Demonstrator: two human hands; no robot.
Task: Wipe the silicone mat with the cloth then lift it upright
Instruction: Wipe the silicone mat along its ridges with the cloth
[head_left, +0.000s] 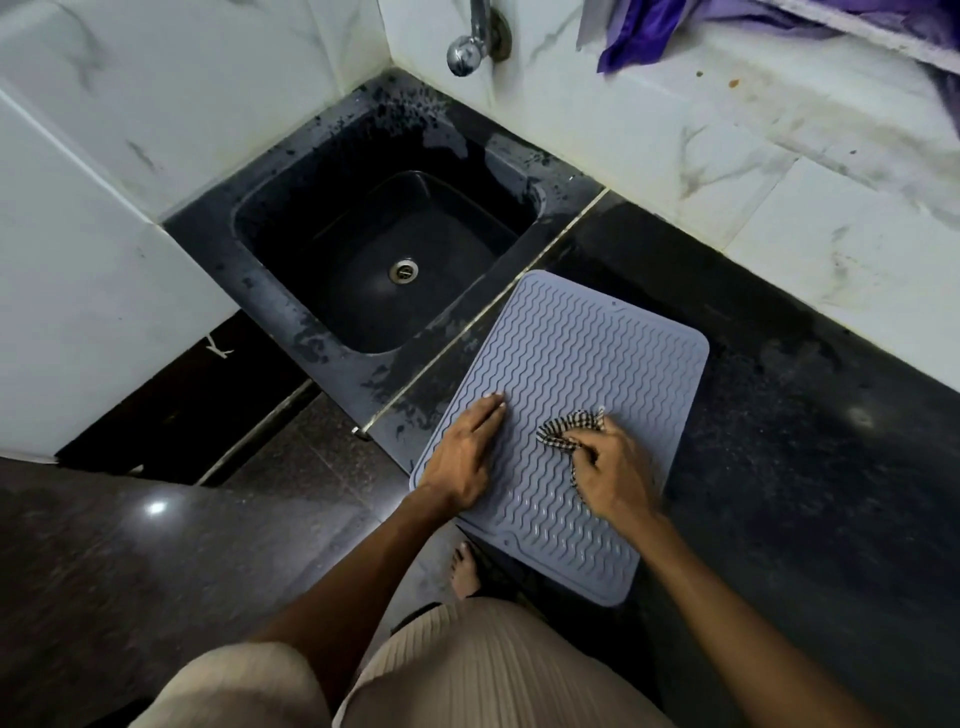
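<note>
A grey-blue silicone mat (576, 353) with wavy ridges lies flat on the black counter, its near corner hanging past the counter's front edge. My left hand (465, 457) rests flat on the mat's left side, fingers together and pointing away, holding nothing. My right hand (610, 475) is bunched around a small black-and-white checked cloth (563, 434) and presses it onto the middle of the mat. Part of the cloth sticks out to the left of my fingers; the rest is hidden inside the hand.
A black sink (384, 254) with a metal drain sits left of the mat, and a chrome tap (467, 49) sticks out of the wall above it. White marble tiles (753, 171) back the black counter (810, 441). Purple cloth (654, 26) hangs top right. Below the counter's edge are my foot (465, 569) and the dark floor.
</note>
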